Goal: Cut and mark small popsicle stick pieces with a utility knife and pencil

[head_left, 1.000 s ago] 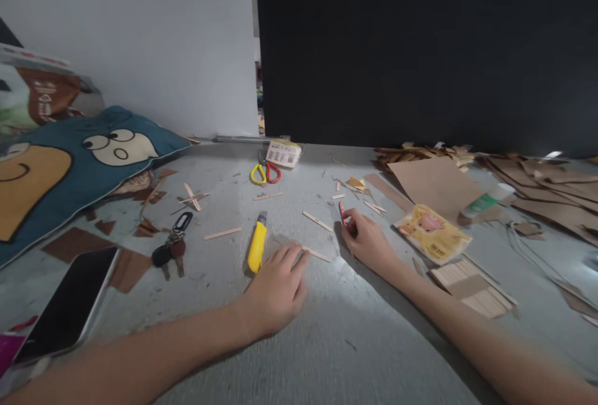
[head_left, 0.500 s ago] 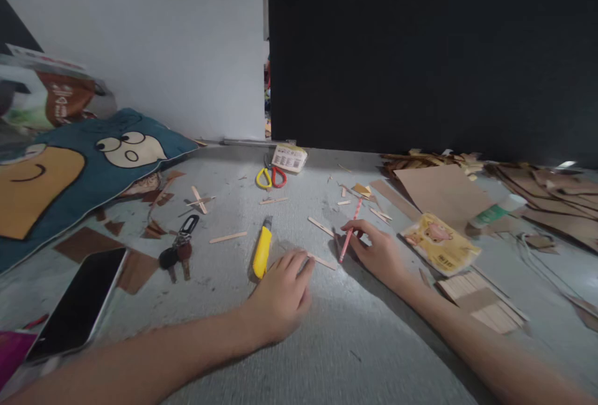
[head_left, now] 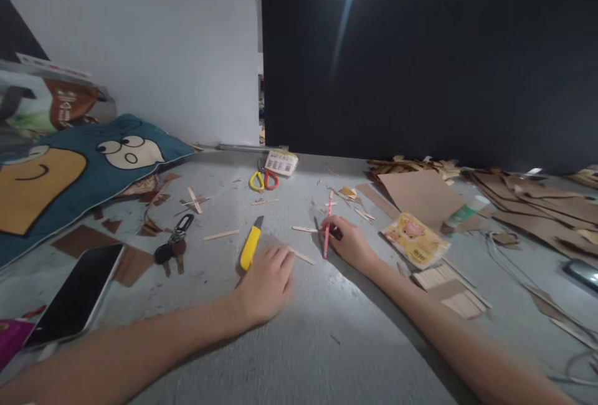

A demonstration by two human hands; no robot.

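My right hand (head_left: 348,240) is closed, its fingers pinching a slim pink-and-white patterned pencil (head_left: 327,224) that slants up from the table. Its fingertips also come close to the end of a flat wooden craft stick (head_left: 305,228); whether they touch is not clear. My left hand (head_left: 268,280) rests palm down with bent fingers held together, on the left end of another craft stick (head_left: 303,257). Part of that stick is hidden under the fingertips. Just left of this hand lies a yellow utility knife (head_left: 251,246) with its blade out.
Scissors (head_left: 263,181) lie farther back. Keys (head_left: 174,249), a phone (head_left: 77,296) and a blue cushion (head_left: 109,171) are on the left. To the right are a yellow packet (head_left: 415,240), a bundle of craft sticks (head_left: 452,290), a glue stick (head_left: 467,210) and cardboard (head_left: 420,196).
The view has shifted, so most things sit farther left. The pencil stands steeper in the picture, still in my right hand. My left hand stays by the same craft stick and knife.
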